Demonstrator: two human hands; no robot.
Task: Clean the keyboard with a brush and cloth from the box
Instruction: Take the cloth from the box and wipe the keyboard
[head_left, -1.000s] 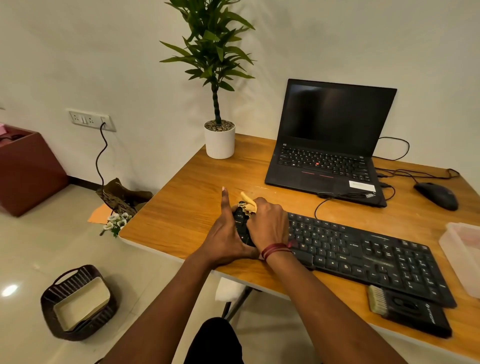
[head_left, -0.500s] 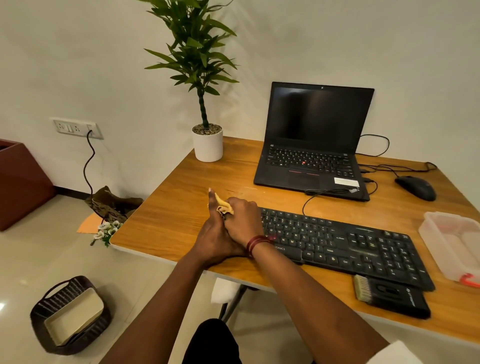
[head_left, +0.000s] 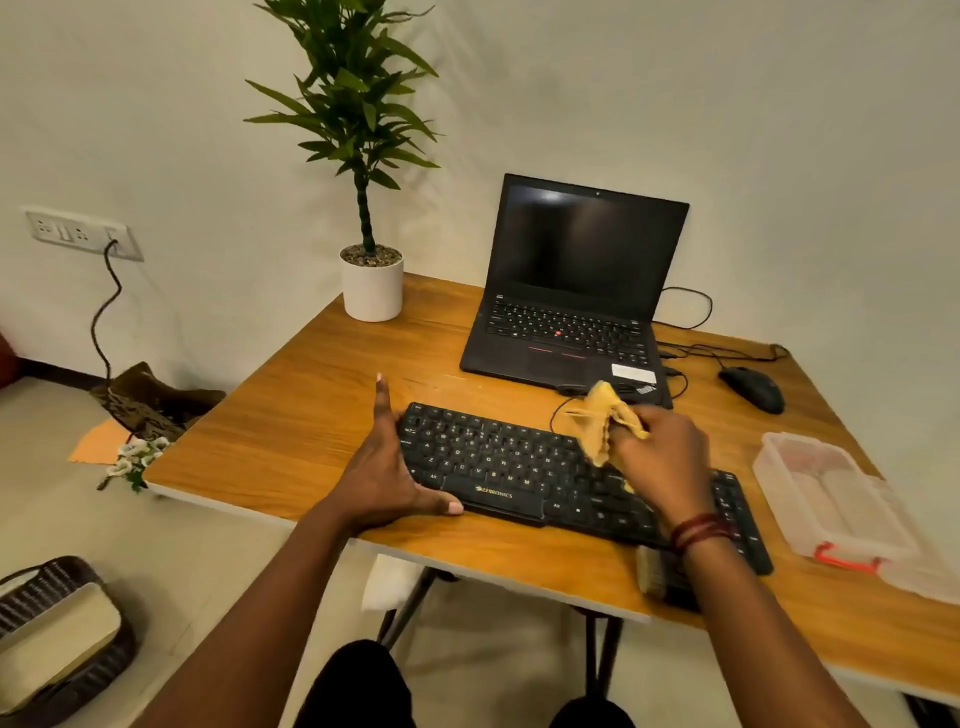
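The right hand (head_left: 662, 462), gripping the crumpled yellow cloth (head_left: 602, 421), has swept from the left end of the black plastic keyboard (head_left: 519, 467) to mid-keys; the open left hand (head_left: 384, 467) braces that end, so wiping progresses.

warm dim light, soft shadows, wide-angle bending at edges.
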